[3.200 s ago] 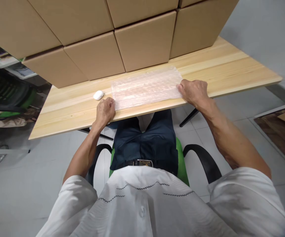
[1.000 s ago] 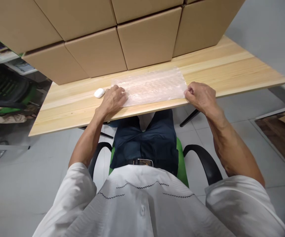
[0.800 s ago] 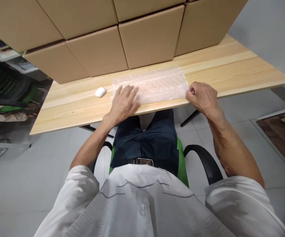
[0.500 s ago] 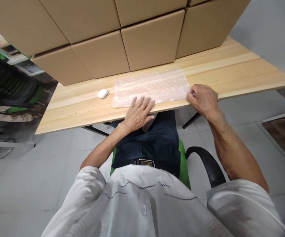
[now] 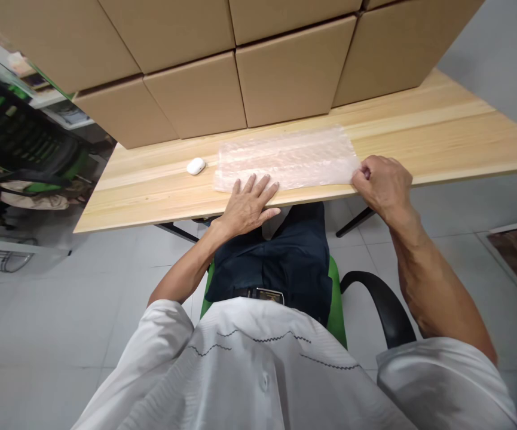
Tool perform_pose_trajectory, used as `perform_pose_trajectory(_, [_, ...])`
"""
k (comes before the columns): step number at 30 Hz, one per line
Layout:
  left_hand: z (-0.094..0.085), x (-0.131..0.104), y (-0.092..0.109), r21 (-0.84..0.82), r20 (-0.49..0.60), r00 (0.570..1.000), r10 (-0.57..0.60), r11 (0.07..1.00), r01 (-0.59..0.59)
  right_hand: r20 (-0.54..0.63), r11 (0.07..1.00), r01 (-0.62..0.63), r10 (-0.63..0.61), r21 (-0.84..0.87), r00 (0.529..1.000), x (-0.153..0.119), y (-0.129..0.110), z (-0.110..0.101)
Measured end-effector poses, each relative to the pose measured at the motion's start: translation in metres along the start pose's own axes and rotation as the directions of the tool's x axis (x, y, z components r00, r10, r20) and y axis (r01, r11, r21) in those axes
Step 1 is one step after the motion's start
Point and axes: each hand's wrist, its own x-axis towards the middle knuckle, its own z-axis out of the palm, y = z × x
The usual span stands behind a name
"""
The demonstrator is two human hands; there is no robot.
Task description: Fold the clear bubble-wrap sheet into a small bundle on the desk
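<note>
A clear bubble-wrap sheet (image 5: 285,156) lies flat on the wooden table (image 5: 150,206), near its front edge. Fingers spread, my left hand (image 5: 248,206) rests on the sheet's lower left part and the table edge. At the sheet's right end, my right hand (image 5: 384,184) is closed, with thumb and fingers pinching its lower right corner. To the left of the sheet sits a small white rounded case (image 5: 196,166).
Stacked cardboard boxes (image 5: 296,74) stand along the back of the table. A black chair armrest (image 5: 377,301) is at my right side. Another black and green chair (image 5: 29,140) and a shelf (image 5: 67,113) are at the far left.
The view has shifted slightly, so the table and boxes appear further right. Both hands keep about the same places on the bubble-wrap sheet.
</note>
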Motion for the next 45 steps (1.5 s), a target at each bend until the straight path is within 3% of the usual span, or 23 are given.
perform_pose_trajectory(10, [-0.014,-0.021,-0.021,-0.011,0.062,0.99,-0.128,0.992,0.129,-0.002,0.998,-0.011,0.01,-0.069,1.0,-0.001,-0.001,-0.004])
perform_pose_trajectory(16, [-0.022,-0.027,-0.034,-0.027,0.103,0.982,-0.158,0.986,0.162,0.044,0.982,-0.177,0.18,-0.067,0.983,0.005,0.005,-0.007])
perform_pose_trajectory(19, [-0.023,-0.029,-0.036,-0.04,0.094,0.984,-0.153,0.987,0.157,-0.057,0.971,-0.239,0.237,-0.027,0.97,0.007,0.009,-0.008])
perform_pose_trajectory(21, [-0.024,-0.03,-0.036,-0.032,0.101,0.983,-0.156,0.987,0.16,-0.163,0.992,-0.126,0.129,0.027,0.978,0.003,-0.003,-0.008])
perform_pose_trajectory(24, [-0.027,-0.031,-0.034,0.001,0.11,0.979,-0.172,0.985,0.173,-0.217,0.944,0.29,-0.254,0.156,0.943,-0.01,-0.052,-0.003])
perform_pose_trajectory(27, [-0.029,-0.031,-0.034,0.034,0.11,0.978,-0.176,0.984,0.174,-0.11,0.785,0.558,-0.551,0.268,0.827,-0.02,-0.125,0.011])
perform_pose_trajectory(29, [-0.029,-0.032,-0.035,0.054,0.105,0.98,-0.17,0.985,0.165,-0.007,0.719,0.62,-0.651,0.314,0.759,-0.021,-0.163,0.022])
perform_pose_trajectory(31, [-0.027,-0.032,-0.037,0.069,0.091,0.983,-0.16,0.986,0.155,0.087,0.703,0.625,-0.685,0.34,0.723,-0.021,-0.18,0.031])
perform_pose_trajectory(33, [-0.025,-0.032,-0.038,0.073,0.075,0.986,-0.149,0.987,0.143,0.155,0.73,0.595,-0.666,0.336,0.73,-0.022,-0.175,0.034])
perform_pose_trajectory(36, [-0.023,-0.032,-0.039,0.067,0.064,0.988,-0.139,0.989,0.135,0.197,0.797,0.526,-0.59,0.297,0.783,-0.023,-0.14,0.03])
perform_pose_trajectory(41, [-0.022,-0.031,-0.039,0.061,0.065,0.988,-0.142,0.988,0.138,0.215,0.904,0.384,-0.419,0.188,0.882,-0.023,-0.075,0.017])
perform_pose_trajectory(45, [-0.024,-0.031,-0.039,0.035,0.075,0.986,-0.146,0.989,0.144,0.178,0.944,0.293,-0.317,0.148,0.932,-0.024,-0.044,0.016])
